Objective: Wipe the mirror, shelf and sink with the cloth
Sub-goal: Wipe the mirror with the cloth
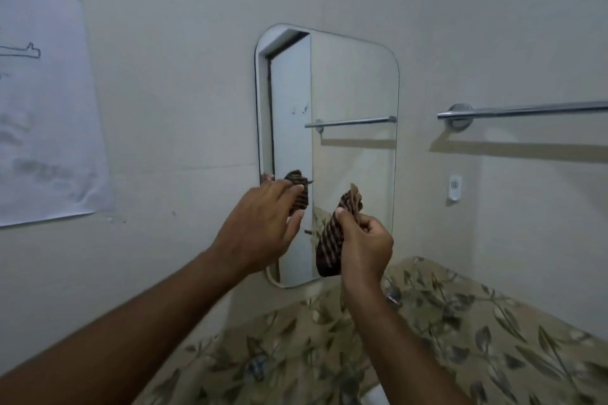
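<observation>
While pinched up in front of the lower part of the mirror (352, 154), the striped brown cloth (330, 240) hangs down in a loose bunch, top corner poking up past the knuckles. Right hand (365, 246) curled round it, thumb and fingertips clamped on the fabric near its upper half. Left hand (260, 227) just beside, fingers spread and relaxed, grip apart and holding nothing, fingertips reaching toward the glass near the bottom left edge; can't tell if actually touching. Reflection of the cloth and a bit of hand showing in the mirror right above those left fingers.

Mirror itself tall with rounded corners, fixed flat to a pale wall (184, 92), reflecting a door frame and a chrome rail. A couple of small dark marks on the glass about mid-height.

Real towel rail (526, 110) off to the right on the side wall, chrome, nothing hanging on it. Small white wall fitting (455, 187) below it, too blurry to say more. Sheet of paper (42, 92) with a faint drawing stuck on the wall far left. Down below, a leafy patterned bench (493, 339) running under the mirror, with something metallic (393, 294) peeking out just behind the right wrist.
</observation>
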`<action>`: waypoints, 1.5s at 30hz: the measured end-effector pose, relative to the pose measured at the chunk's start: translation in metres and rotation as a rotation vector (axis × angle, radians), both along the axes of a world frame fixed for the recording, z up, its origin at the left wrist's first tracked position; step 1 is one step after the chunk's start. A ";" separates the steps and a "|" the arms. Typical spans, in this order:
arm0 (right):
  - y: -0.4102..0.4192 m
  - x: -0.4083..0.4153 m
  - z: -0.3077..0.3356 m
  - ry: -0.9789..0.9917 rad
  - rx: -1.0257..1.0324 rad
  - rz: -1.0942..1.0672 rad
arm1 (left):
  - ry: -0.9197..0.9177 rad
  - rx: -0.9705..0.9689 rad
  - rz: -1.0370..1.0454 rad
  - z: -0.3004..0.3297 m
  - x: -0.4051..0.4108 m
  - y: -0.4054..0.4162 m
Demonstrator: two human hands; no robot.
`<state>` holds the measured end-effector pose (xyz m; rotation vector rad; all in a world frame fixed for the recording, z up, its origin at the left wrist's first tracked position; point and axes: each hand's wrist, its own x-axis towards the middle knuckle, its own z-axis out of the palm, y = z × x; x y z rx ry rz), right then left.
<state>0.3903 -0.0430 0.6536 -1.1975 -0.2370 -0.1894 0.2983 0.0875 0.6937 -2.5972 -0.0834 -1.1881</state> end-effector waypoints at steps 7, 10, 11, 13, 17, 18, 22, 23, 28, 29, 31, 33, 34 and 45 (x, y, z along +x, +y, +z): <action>0.039 0.020 0.039 -0.415 0.032 -0.205 | -0.030 0.244 0.059 0.071 0.017 0.031; 0.062 0.029 0.058 -0.574 0.012 -0.200 | -0.081 0.379 0.086 0.106 0.017 0.048; 0.070 0.033 0.067 -0.640 -0.010 -0.195 | -0.110 0.403 0.090 0.118 0.018 0.054; 0.085 0.043 0.089 -0.804 -0.079 -0.229 | -0.177 0.411 0.083 0.140 0.020 0.063; 0.112 0.057 0.126 -1.073 -0.155 -0.369 | -0.345 0.336 0.040 0.154 0.032 0.070; 0.119 0.060 0.131 -1.126 -0.160 -0.419 | -0.374 0.316 0.033 0.153 0.034 0.070; 0.139 0.063 0.154 -1.232 -0.190 -0.505 | -0.500 0.145 0.003 0.167 0.043 0.065; 0.141 0.063 0.160 -1.255 -0.191 -0.516 | -0.507 0.144 0.038 0.172 0.046 0.064; 0.141 0.078 0.188 -1.367 -0.262 -0.507 | -0.490 0.212 0.230 0.175 0.054 0.065; 0.138 0.084 0.192 -1.372 -0.279 -0.502 | -0.485 0.226 0.249 0.175 0.054 0.065; 0.132 0.097 0.203 -1.323 -0.287 -0.495 | -0.462 0.264 0.295 0.175 0.054 0.066; 0.127 0.110 0.215 -1.218 -0.260 -0.476 | -0.437 0.281 0.332 0.174 0.055 0.067; 0.126 0.115 0.218 -1.170 -0.240 -0.468 | -0.431 0.281 0.342 0.173 0.055 0.067; 0.134 0.090 0.199 -1.345 -0.264 -0.393 | -0.431 0.289 0.383 0.173 0.054 0.061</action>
